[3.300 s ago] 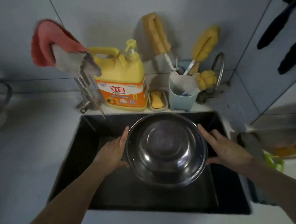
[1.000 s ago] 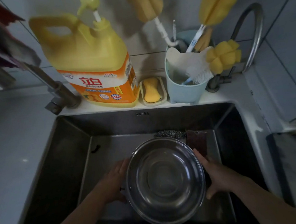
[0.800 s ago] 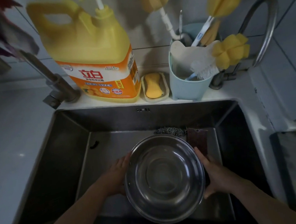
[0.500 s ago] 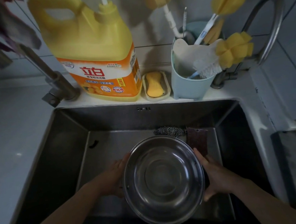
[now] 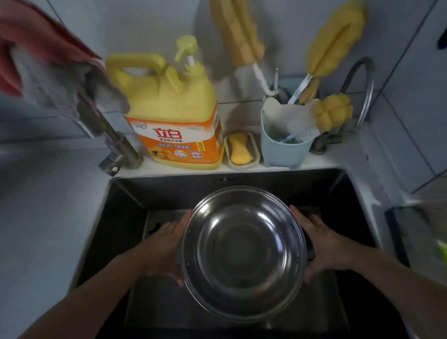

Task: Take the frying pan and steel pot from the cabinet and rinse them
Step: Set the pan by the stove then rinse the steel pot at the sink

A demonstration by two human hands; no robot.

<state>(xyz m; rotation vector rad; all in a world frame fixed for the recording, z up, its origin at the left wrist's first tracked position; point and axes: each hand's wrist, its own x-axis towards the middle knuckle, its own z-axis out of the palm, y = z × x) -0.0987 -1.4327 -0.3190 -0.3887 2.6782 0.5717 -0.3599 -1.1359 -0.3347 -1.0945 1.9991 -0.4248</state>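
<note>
Steel pot raised off the sink floor, now above the basin | left hand and right hand clasp its sides | tap dry — rinsing not begun, frying pan unseen

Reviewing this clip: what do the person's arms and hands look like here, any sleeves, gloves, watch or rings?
Both forearms are bare up to the frame edge; no sleeves show. The left hand and right hand wear no gloves. No watch, bracelet or ring is visible on the wrists or fingers, though the light is dim and some fingers are hidden.
</note>
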